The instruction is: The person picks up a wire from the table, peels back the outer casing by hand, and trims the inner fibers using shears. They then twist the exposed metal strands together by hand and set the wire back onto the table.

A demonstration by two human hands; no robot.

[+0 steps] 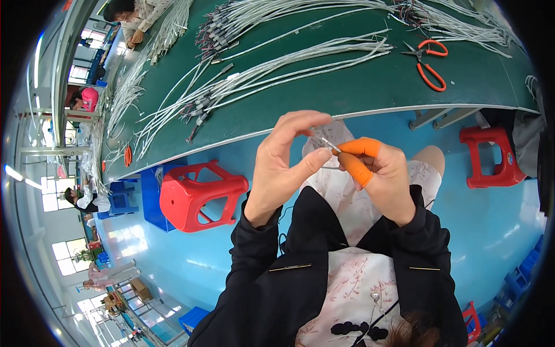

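Note:
In front of my lap, a thin cable (327, 143) with a silvery end is between my two hands. My right hand (381, 168) pinches it between thumb and forefinger, both in orange finger covers. My left hand (283, 159) curls around the silvery end, its thumb tip against the cable beside the right fingertips and its forefinger arched above. Part of the left grip is hidden behind its own fingers. A grey length of cable shows just below the left thumb.
On the green table (347, 87) lie bundles of white cables (277, 66) and orange-handled cutters (425, 61). Red stools (196, 196) stand left and right, with a blue bin (153, 199) behind the left one. Another person (139, 17) sits at the far left.

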